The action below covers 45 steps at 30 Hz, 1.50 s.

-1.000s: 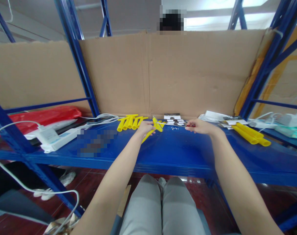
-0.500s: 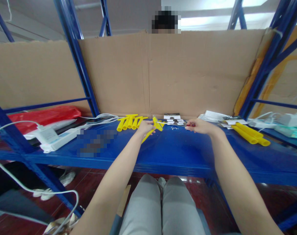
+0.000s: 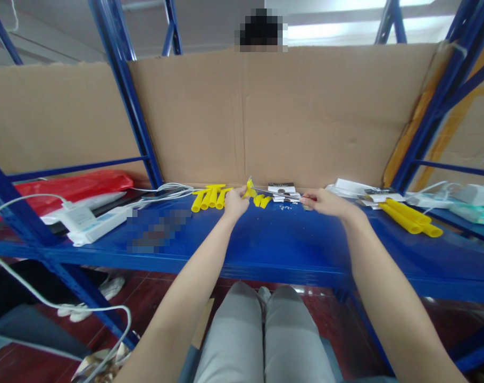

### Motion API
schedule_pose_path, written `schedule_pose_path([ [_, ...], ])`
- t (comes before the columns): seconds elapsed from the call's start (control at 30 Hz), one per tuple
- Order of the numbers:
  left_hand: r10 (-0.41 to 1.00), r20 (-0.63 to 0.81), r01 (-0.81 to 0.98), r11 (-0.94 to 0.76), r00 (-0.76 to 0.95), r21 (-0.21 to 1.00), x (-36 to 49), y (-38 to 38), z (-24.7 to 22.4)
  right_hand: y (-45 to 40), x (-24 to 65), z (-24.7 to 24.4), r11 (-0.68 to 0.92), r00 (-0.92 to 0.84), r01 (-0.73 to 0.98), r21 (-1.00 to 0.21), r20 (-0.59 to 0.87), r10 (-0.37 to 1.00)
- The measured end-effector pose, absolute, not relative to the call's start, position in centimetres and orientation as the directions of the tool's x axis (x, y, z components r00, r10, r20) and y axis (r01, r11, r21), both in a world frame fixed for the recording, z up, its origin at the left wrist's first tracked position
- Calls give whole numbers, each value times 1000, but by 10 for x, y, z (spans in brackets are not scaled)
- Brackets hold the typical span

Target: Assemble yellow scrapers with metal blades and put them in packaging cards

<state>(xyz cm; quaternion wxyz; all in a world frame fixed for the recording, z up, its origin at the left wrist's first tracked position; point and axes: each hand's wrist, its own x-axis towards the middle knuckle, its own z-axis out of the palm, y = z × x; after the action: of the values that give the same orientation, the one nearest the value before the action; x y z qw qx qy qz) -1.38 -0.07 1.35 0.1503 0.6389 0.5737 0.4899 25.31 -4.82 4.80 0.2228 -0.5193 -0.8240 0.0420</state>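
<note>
My left hand (image 3: 237, 202) is closed on a yellow piece (image 3: 250, 188) that sticks up beyond its fingers. My right hand (image 3: 317, 202) grips the red handle end of a thin metal screwdriver (image 3: 280, 193); its shaft reaches left to the yellow piece. Small yellow parts (image 3: 261, 201) lie between the hands. Several yellow T-shaped handles (image 3: 213, 197) are lined up left of my left hand. Behind the screwdriver is a stack of white and black cards (image 3: 282, 188). Tiny light bits (image 3: 285, 207) are scattered in front of the cards.
Yellow tubes (image 3: 401, 217) and white packets (image 3: 349, 188) lie to the right. On the left are a white power strip (image 3: 100, 226), cables and a red bag (image 3: 74, 183). Cardboard (image 3: 306, 117) stands behind the blue shelf (image 3: 282, 250), with a person's head above it.
My left hand has turned the yellow piece up and away from me. The screwdriver shaft now shows clearly, reaching that piece. Small yellow parts have come into view below it.
</note>
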Motion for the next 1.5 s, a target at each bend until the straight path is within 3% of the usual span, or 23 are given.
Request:
schedule_pose_path([
  [0.1,823,542,627,-335,-167,703,-14,-4,15,-47,248,44,468,-341,830,-303,387,857],
  [0.23,806,557,637,-325,-200,699,-15,-9,19,-45,242,38,423,-238,856,-296,500,833],
  [0.43,757,624,640,-384,-194,665,-21,-3,15,-47,236,34,368,-216,918,-150,590,778],
  [0.63,601,767,592,-541,-225,598,-26,13,4,-51,229,29,375,-276,926,-42,602,749],
  [0.83,536,805,563,-595,-254,573,-29,22,-2,-46,229,22,421,-297,905,-54,628,720],
  [1.17,487,836,556,-633,-254,538,-33,25,-2,-48,227,24,401,-327,915,41,658,678],
  [1.5,543,804,575,-588,-240,569,-31,20,2,-45,232,22,408,-299,913,16,708,640],
])
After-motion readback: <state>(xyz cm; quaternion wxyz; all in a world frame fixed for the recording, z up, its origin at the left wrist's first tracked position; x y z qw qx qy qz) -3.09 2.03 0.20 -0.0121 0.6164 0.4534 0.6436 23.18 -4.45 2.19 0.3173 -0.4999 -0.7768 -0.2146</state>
